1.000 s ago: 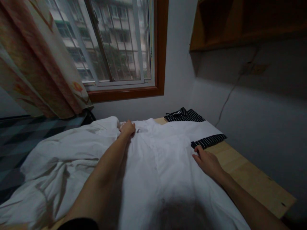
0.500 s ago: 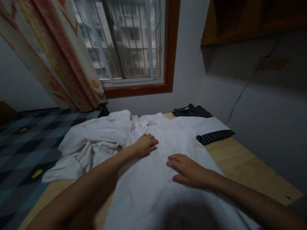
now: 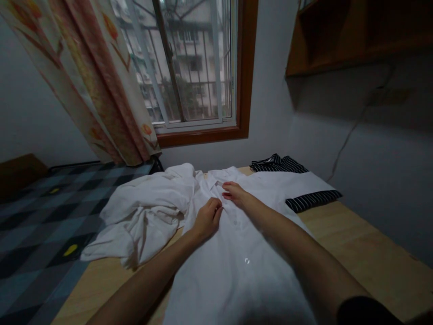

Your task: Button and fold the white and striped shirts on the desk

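A white button-up shirt [image 3: 237, 275] lies spread out, collar toward the window, with a line of buttons down its front. My left hand [image 3: 207, 220] is on the shirt's upper front with its fingers curled and closed on the cloth by the button edge. Just beyond it, close below the collar, rests my right hand [image 3: 234, 193]. Its thumb and fingers are apart, touching the shirt. Small folds run through the cloth around both hands.
A crumpled heap of white cloth [image 3: 145, 216] lies left on the wooden board [image 3: 355, 243]. Black-and-white striped fabric [image 3: 313, 200] sits under the shirt's right sleeve. A checked bed cover [image 3: 30, 239] is at left. Window, curtain [image 3: 111, 95] and wall shelf [image 3: 331, 40] stand beyond.
My right hand has moved up the shirt front toward the collar. My left hand has gone from lying flat to curled on the cloth. The view has shifted slightly.
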Action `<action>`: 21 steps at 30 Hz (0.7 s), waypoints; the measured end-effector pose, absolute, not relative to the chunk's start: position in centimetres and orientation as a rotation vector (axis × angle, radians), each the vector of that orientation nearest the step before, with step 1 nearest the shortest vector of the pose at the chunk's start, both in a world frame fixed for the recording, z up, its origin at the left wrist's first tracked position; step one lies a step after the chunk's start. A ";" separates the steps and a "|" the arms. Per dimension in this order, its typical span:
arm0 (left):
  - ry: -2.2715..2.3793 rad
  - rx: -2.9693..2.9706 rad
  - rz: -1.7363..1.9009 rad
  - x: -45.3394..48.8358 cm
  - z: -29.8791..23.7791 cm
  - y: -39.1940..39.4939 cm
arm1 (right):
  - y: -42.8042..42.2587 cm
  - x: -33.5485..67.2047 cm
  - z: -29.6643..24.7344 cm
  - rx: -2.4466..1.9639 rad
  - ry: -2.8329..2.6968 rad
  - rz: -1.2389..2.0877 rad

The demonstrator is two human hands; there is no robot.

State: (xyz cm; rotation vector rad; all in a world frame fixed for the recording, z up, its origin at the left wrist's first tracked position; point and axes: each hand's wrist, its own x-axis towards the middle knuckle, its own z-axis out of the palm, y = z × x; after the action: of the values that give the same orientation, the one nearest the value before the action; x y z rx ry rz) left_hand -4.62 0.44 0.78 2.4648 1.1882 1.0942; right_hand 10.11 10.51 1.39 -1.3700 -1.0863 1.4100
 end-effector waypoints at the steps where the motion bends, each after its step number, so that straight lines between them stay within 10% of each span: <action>1: 1.183 2.438 1.114 -4.7 0.6 0.3 | 11.2 9.5 1.1 -1.377 -1.114 1.388; 21: 1.257 2.653 -0.081 -4.3 0.2 -2.3 | 12.0 15.3 -0.3 -1.634 -2.298 0.094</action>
State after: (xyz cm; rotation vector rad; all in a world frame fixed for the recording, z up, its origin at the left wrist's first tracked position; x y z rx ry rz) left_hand -4.26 -2.31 0.24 2.6528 1.2571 -0.0814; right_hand 15.31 12.03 -0.32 -1.6343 -2.2983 0.0944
